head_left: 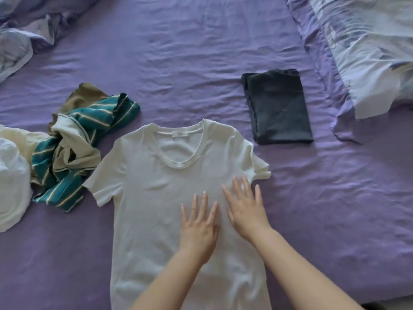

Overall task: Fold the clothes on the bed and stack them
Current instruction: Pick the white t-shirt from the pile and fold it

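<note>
A white short-sleeved T-shirt [145,198] lies spread flat, front up, on the purple bed sheet [178,52], its neck pointing away from me. My left hand [199,227] and my right hand [245,209] both rest flat on its chest, fingers straight and spread, side by side. A dark grey garment [279,108] lies folded into a neat rectangle to the upper right. To the left sits a crumpled heap with a teal striped garment [67,153] and an olive-brown piece [82,97].
More white and cream clothes [13,175] lie bunched at the left edge. A rumpled pale blue duvet [22,30] fills the far left corner, and a pillow or duvet [368,52] covers the far right. The bed's edge shows at the bottom right.
</note>
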